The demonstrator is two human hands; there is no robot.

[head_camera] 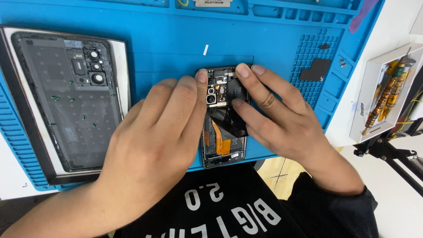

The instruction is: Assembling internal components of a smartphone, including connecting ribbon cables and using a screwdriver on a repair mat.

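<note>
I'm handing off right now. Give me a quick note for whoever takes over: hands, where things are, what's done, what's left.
Left hand: on the opened phone, fingertips at its camera end.
Right hand: fingertips on the phone's top right, over the black cover piece.
Phone lies on the blue mat, insides exposed.
Done: back cover is off, lying at left with small screws on it.
Left: the phone's inner parts remain in place; the tool box sits at right.

White open box (369,94) at right edge, off blue mat, holding yellow-orange tools. Pale label plate (213,3) at mat's top edge. Small grey stickers (73,44) on detached back cover, left.
</note>
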